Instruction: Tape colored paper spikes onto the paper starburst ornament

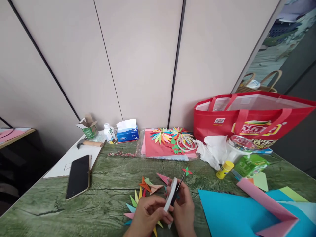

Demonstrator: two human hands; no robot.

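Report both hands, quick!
Left hand: closed, holding the white piece.
Right hand: closed, holding a dark tool, exact type unclear.

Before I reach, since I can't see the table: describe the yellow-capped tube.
Find the red bag on the right. In front of it, left of the green box, is the tube. Its yellow cap sets it apart from the box and nearby white tissue.

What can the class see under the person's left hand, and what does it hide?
Coloured paper spikes stick out past the left hand on the green table. The hand covers their middle, so whether they join there, or anything else lies beneath, cannot be seen.
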